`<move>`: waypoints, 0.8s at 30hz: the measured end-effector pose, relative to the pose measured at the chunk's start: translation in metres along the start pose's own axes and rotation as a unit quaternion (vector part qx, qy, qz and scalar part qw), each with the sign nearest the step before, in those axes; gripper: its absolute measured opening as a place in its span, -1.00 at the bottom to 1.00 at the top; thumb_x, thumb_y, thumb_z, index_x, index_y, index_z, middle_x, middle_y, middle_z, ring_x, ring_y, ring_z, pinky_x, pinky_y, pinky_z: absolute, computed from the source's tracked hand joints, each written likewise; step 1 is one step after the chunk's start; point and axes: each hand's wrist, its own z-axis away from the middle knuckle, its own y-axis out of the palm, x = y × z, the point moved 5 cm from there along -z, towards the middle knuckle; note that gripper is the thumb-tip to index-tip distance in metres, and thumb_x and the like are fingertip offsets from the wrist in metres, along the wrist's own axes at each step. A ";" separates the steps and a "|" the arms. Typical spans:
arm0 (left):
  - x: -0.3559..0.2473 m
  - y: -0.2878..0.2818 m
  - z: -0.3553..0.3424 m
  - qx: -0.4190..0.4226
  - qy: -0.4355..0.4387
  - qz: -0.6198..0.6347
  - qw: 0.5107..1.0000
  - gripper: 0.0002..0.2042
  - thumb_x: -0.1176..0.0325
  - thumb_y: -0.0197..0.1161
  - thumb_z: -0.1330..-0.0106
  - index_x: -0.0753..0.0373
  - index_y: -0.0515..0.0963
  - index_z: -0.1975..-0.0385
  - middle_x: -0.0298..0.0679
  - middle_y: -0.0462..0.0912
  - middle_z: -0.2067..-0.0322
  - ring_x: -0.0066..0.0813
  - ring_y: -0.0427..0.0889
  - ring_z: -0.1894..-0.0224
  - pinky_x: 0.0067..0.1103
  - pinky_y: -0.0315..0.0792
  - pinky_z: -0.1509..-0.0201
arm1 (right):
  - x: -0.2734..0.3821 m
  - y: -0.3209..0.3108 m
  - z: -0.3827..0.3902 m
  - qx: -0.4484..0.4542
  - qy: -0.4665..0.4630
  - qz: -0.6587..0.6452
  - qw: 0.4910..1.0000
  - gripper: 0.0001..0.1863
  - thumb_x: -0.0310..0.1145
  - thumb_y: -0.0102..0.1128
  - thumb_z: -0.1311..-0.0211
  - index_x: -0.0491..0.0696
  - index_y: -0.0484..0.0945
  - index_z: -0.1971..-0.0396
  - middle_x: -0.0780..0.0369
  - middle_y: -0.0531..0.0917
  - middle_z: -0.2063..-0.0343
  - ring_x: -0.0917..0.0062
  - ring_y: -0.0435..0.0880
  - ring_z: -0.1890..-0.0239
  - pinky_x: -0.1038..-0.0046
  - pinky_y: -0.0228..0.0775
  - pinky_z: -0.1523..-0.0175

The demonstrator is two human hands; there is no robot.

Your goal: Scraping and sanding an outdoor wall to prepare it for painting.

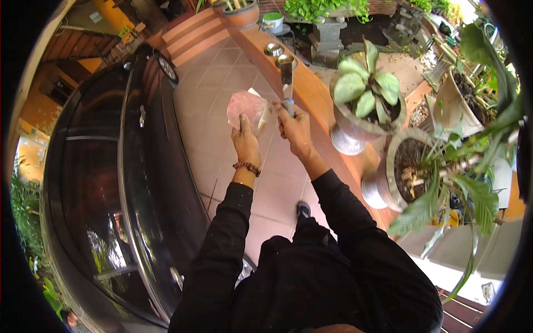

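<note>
Head view: left grip pinches pink sheet, likely light, bendy, best held by near edge; right grip, alongside, clasps stiff-looking tool by handle.

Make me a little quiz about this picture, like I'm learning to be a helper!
1. True or false: a beaded bracelet circles the person's left wrist.

2. What does the left grip hold?

3. Choose one: the dark car is on the person's
A) right
B) left
C) both sides

Key:
1. True.
2. A flat pinkish piece, with the thumb lying over it.
3. B.
</note>
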 end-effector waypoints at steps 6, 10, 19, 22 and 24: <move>-0.016 0.053 -0.145 0.045 0.019 -0.026 0.998 -0.48 0.08 0.00 -0.55 0.49 0.37 -0.19 -0.10 0.53 -0.11 -0.30 0.56 -0.08 -0.42 0.52 -0.12 | 0.020 0.042 -0.140 -0.038 -0.013 0.045 0.998 -0.74 -0.25 0.22 -0.36 -0.13 0.66 0.13 0.42 0.40 0.67 0.78 0.28 0.73 0.62 0.04 0.66; -0.010 0.103 -0.247 0.093 0.021 -0.021 0.995 -0.48 0.07 0.00 -0.55 0.52 0.43 -0.13 -0.09 0.56 -0.07 -0.33 0.56 -0.05 -0.49 0.41 -0.15 | 0.044 0.053 -0.231 -0.076 -0.069 0.112 0.988 -0.76 -0.23 0.19 -0.38 -0.07 0.69 0.16 0.42 0.46 0.69 0.77 0.30 0.72 0.62 0.10 0.65; -0.004 0.182 -0.424 0.245 -0.054 0.003 0.968 -0.50 0.04 -0.01 -0.55 0.47 0.47 -0.07 -0.17 0.60 0.02 -0.44 0.54 0.03 -0.48 0.39 -0.10 | 0.084 0.065 -0.379 -0.176 -0.128 0.146 0.965 -0.75 -0.23 0.25 -0.33 -0.09 0.71 0.19 0.42 0.50 0.64 0.77 0.34 0.69 0.60 0.14 0.64; 0.003 0.209 -0.451 0.294 -0.074 0.002 0.953 -0.51 0.03 0.01 -0.55 0.43 0.48 -0.09 -0.22 0.60 0.01 -0.47 0.52 0.00 -0.51 0.38 -0.12 | 0.089 0.057 -0.405 -0.202 -0.123 0.138 0.962 -0.75 -0.23 0.27 -0.33 -0.09 0.71 0.20 0.42 0.49 0.65 0.77 0.34 0.69 0.61 0.13 0.63; 0.012 0.230 -0.461 0.322 -0.080 -0.022 0.943 -0.52 0.04 0.01 -0.55 0.41 0.47 -0.11 -0.22 0.60 0.00 -0.48 0.52 0.00 -0.51 0.38 -0.13 | 0.092 0.046 -0.417 -0.224 -0.137 0.176 0.949 -0.75 -0.22 0.28 -0.33 -0.08 0.72 0.20 0.43 0.48 0.65 0.77 0.34 0.69 0.61 0.14 0.62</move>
